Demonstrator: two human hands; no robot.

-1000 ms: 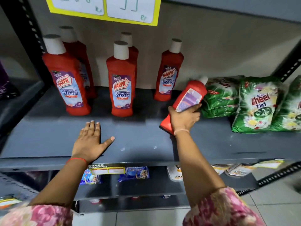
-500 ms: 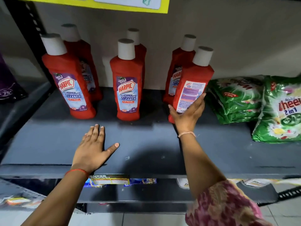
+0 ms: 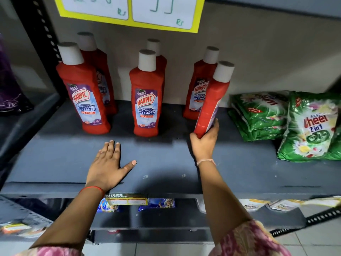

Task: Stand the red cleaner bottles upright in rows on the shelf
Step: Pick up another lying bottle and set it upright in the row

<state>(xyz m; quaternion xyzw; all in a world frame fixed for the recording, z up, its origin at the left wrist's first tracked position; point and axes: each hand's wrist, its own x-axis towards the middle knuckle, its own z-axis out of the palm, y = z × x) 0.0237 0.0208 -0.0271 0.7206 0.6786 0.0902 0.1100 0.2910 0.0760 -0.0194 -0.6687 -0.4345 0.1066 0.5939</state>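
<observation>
So a red plastic cleaner bottle with a white cap (image 3: 210, 106) is gripped at its base by the right hand (image 3: 204, 143); the fingers are wrapped round the lower part, thumb on the near side, and the bottle is seen side-on with its label turned away to the right. It's held close to upright, tilted a bit so the cap leans right; whether the base is actually resting on the grey metal shelf (image 3: 166, 172) can't be told, since the hand covers it.

Five more red bottles are stood upright on the same shelf, in three columns front to back: a front-left bottle (image 3: 83, 93) with one right behind it (image 3: 100, 71); a front-middle bottle (image 3: 146, 100) with another behind it (image 3: 159, 58), mostly hidden; and a back-right bottle (image 3: 198, 85) just behind the held one. The front-right spot is where the held bottle is placed.

The left hand (image 3: 108, 165) is laid flat on the bare front part of the shelf, fingers loose and spread, nothing gripped.

To the right, green detergent packets (image 3: 262, 115) are stacked lying down, and another green packet (image 3: 311, 130) is propped beside them. A yellow-bordered price card (image 3: 129, 24) is hung above on the back wall.
</observation>
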